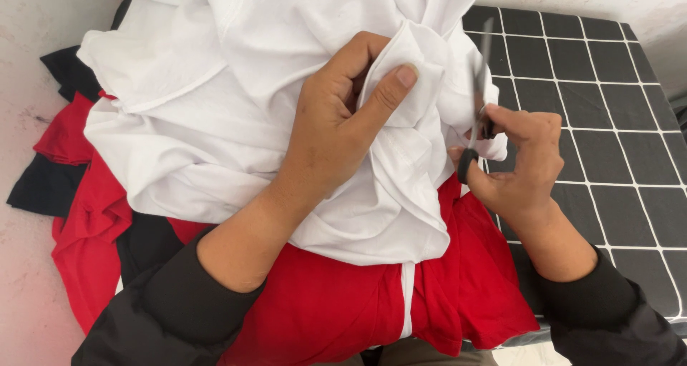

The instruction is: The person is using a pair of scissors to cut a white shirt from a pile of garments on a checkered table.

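Observation:
My left hand [336, 123] pinches a fold of a white garment [236, 87], thumb on top of the raised cloth. My right hand [519, 162] grips a pair of black-handled scissors [478, 94], blades pointing up and away beside the pinched fold. The white garment lies bunched over a red garment [336, 301] that spreads toward me. Both my arms wear dark sleeves.
More red cloth [79, 194] and black cloth [43, 183] lie piled at the left on a pale surface. A black sheet with a white grid [594, 87] covers the right side. A pale wall runs along the top right.

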